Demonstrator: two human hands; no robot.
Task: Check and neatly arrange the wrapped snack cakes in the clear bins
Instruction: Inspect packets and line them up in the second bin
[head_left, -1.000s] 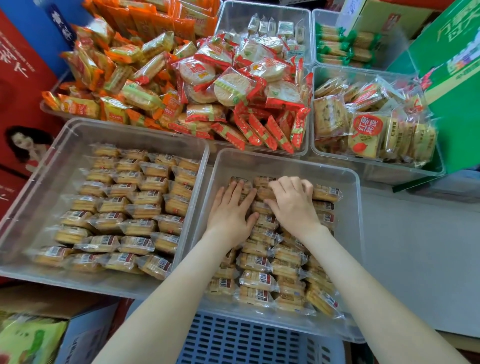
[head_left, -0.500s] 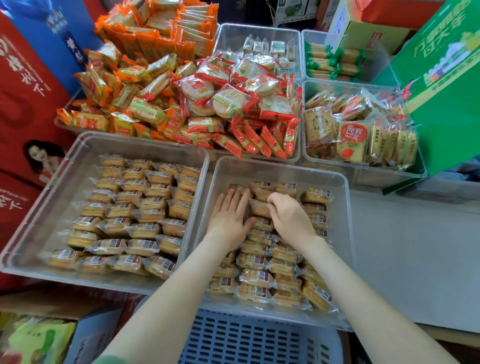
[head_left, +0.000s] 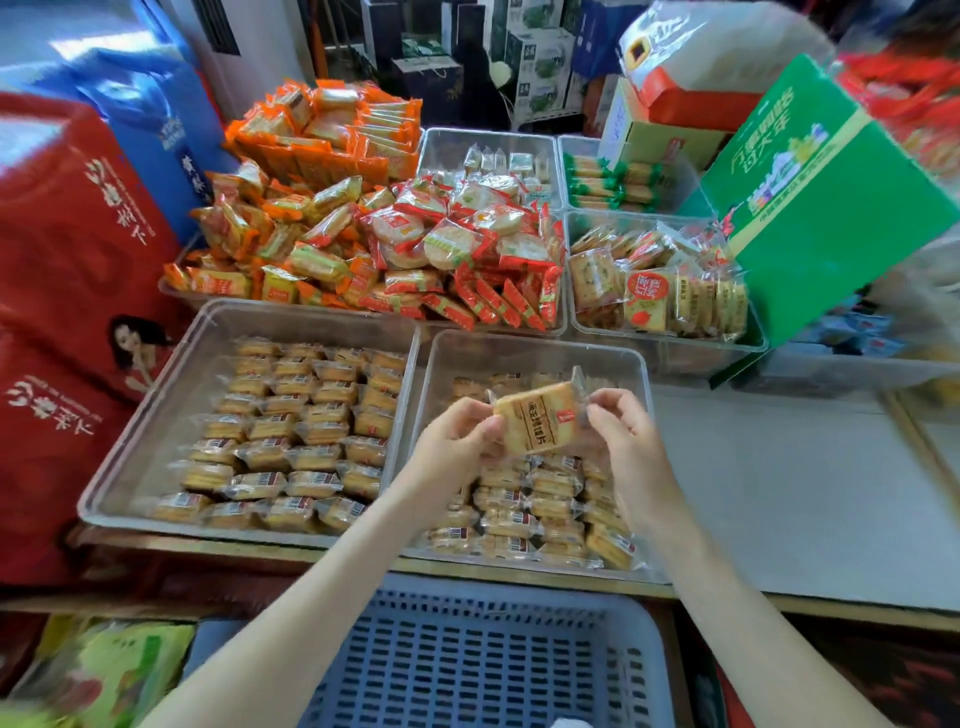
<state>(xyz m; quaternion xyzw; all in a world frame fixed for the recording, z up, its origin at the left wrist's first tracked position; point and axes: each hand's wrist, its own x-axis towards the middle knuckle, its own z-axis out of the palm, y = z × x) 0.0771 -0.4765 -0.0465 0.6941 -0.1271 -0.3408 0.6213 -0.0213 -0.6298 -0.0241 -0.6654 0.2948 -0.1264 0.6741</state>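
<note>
Two clear bins sit side by side in front of me. The left bin (head_left: 171, 395) holds several wrapped snack cakes (head_left: 306, 421) in tidy rows. Above the right bin (head_left: 530, 348) I hold up one wrapped snack cake (head_left: 540, 418), its printed face toward me. My left hand (head_left: 457, 436) pinches its left edge and my right hand (head_left: 621, 431) pinches its right edge. Below my hands lie more wrapped cakes (head_left: 535, 514) in rows; the bin's far part shows only a few.
Behind are bins heaped with orange and red snack packs (head_left: 374, 244), a bin of square biscuit packs (head_left: 660, 291) and green-wrapped sweets (head_left: 608, 182). A green carton (head_left: 815, 202) leans at right, red gift bags (head_left: 67, 291) at left, a blue slatted basket (head_left: 483, 660) below.
Both hands were low in the right bin, touching the cakes. Now they have risen, holding one cake between them above the bin. The camera has tilted upward.
</note>
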